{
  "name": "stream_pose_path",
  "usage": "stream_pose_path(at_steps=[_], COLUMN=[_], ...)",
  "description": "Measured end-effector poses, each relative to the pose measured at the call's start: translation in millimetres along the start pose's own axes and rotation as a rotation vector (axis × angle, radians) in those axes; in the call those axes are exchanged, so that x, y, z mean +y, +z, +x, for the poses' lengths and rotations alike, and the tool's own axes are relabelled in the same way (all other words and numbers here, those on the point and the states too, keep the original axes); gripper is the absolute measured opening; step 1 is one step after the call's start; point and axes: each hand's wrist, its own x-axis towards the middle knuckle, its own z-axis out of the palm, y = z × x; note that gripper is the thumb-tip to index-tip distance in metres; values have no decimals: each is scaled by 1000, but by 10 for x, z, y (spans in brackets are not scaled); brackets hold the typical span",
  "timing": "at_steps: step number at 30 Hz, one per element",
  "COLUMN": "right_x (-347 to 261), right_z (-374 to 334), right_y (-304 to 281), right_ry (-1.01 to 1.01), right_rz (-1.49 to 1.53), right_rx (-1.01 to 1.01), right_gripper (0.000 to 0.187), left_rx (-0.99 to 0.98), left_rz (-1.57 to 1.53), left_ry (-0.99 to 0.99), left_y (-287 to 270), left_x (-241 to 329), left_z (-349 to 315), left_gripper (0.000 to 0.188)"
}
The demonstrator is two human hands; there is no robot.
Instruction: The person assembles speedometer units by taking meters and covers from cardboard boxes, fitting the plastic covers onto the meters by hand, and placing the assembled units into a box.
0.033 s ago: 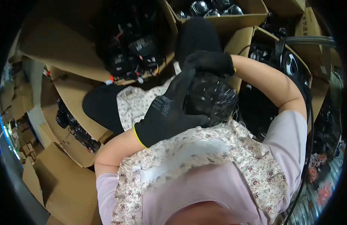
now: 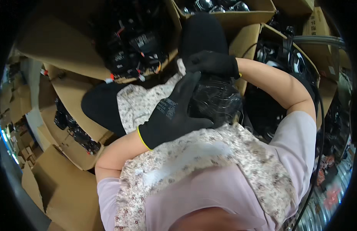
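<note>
Over my lap lies a rounded black object [image 2: 215, 98] in shiny, crinkled clear plastic; the wrap hides its exact kind. My left hand [image 2: 172, 111], in a black glove with a yellow cuff edge, clasps its left side, thumb along the near side and fingers reaching toward the far side. At the far edge of the object, my right hand [image 2: 215, 63], also black-gloved, is closed with its fingers curled against it. The two hands nearly meet at the far left of the object. A floral apron [image 2: 138, 106] covers my lap underneath.
An open carton [image 2: 63, 61] at the far left holds black devices [image 2: 143, 42] with red and white connectors. Another carton [image 2: 240, 17] at the back contains shiny wrapped items. Right of my knee, a carton [image 2: 244, 38] holds black and silver parts. A black cable [image 2: 320, 127] hangs at right.
Both hands keep their hold on the wrapped object. The view has shifted slightly, and the object's plastic catches the light differently.
</note>
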Motion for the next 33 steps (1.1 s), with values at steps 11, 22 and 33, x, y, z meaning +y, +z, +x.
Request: stream_pose_path(at_steps=[11,22,33], right_x=[-601,-891,-1072], right_z=[-920,-1337,-1289], right_y=[194,602,-257], right_ry=[-236,-295,157], right_rz=[-187,-569,371], right_rx=[638,591,48], right_gripper=[29,41,43], left_rx=[123,0,112], left_rz=[18,-376,-248], left_ry=[309,260,401], left_y=[151,146,196], left_x=[-692,-953,-865], left_z=[-38,104,141], left_gripper=[100,47,55])
